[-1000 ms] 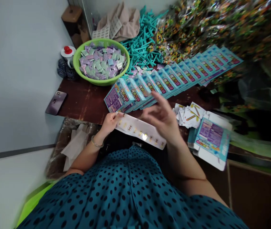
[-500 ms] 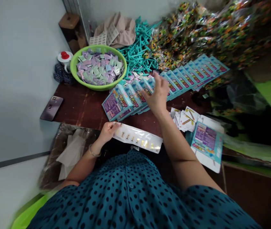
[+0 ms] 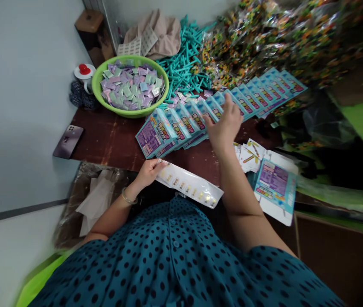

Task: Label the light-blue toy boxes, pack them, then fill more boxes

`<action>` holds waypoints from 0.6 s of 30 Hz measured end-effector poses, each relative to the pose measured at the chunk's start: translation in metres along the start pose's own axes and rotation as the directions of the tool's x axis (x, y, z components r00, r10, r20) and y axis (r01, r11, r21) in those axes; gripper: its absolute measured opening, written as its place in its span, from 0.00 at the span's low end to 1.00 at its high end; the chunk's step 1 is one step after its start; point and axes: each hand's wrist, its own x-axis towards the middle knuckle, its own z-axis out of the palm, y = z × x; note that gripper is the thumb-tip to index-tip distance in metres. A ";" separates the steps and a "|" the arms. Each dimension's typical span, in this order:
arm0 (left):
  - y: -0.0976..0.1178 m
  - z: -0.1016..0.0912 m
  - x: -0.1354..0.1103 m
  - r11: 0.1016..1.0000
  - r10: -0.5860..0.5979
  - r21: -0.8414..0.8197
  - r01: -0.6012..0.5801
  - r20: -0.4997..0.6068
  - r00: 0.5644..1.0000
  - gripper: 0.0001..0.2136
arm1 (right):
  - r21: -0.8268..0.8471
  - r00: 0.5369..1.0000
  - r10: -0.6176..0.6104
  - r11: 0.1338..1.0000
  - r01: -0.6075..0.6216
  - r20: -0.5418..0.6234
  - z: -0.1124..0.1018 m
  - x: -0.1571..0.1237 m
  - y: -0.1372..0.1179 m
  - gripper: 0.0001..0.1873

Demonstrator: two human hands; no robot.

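My left hand (image 3: pixel 148 174) is closed on one end of a long white sticker sheet (image 3: pixel 191 186), which has a row of small gold-printed labels and a glossy surface. The sheet extends to the right, in front of the table edge. Over the middle of an overlapping row of light blue printed boxes (image 3: pixel 157 134) is my right hand (image 3: pixel 226 128), thumb and fingers apart. Its fingertips are at or just above the box faces; I cannot tell whether they touch. No object shows between those fingers.
A green basin (image 3: pixel 96 91) of small pastel packets stands at the back left, with a phone (image 3: pixel 68 141) nearer the wall. Behind the boxes lie turquoise sticks (image 3: pixel 184 64) and bagged colourful pieces (image 3: pixel 264 42). Picture cards (image 3: pixel 250 155) and an open box (image 3: pixel 275 183) are at right.
My right hand has moved right along the row of boxes. My left hand has shifted slightly right and up with the sticker sheet. The view has tilted a little.
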 end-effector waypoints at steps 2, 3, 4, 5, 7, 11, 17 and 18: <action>0.003 0.000 -0.002 0.997 0.047 0.060 -0.047 0.004 0.999 0.28 | 0.190 0.978 -0.094 0.980 0.058 0.185 -0.016 -0.026 -0.014 0.17; 0.004 0.000 -0.002 0.993 0.072 0.089 -0.072 0.007 0.997 0.28 | 0.297 0.933 -0.160 0.953 0.061 0.322 -0.021 -0.041 -0.022 0.15; 0.004 0.001 -0.002 0.989 0.092 0.112 -0.092 0.006 0.996 0.28 | 0.386 0.871 -0.219 0.922 0.038 0.439 -0.026 -0.056 -0.029 0.12; 0.005 0.003 -0.001 0.986 0.105 0.128 -0.104 0.000 0.994 0.28 | 0.443 0.816 -0.256 0.897 -0.001 0.519 -0.028 -0.071 -0.036 0.10; 0.004 0.008 0.001 0.987 0.106 0.126 -0.103 -0.018 0.994 0.28 | 0.482 0.780 -0.255 0.874 -0.066 0.571 -0.029 -0.095 -0.047 0.08; 0.004 0.019 0.004 0.995 0.051 0.083 -0.048 -0.041 0.998 0.30 | 0.497 0.853 -0.196 0.864 -0.083 0.484 -0.030 -0.116 -0.051 0.09; 0.007 0.027 0.005 0.995 0.038 0.093 -0.035 -0.030 0.999 0.32 | 0.518 0.898 -0.119 0.845 -0.133 0.424 -0.033 -0.127 -0.040 0.10; 0.007 0.027 0.005 0.994 0.040 0.099 -0.037 -0.029 0.999 0.32 | 0.515 0.896 -0.115 0.846 -0.137 0.428 -0.034 -0.126 -0.038 0.09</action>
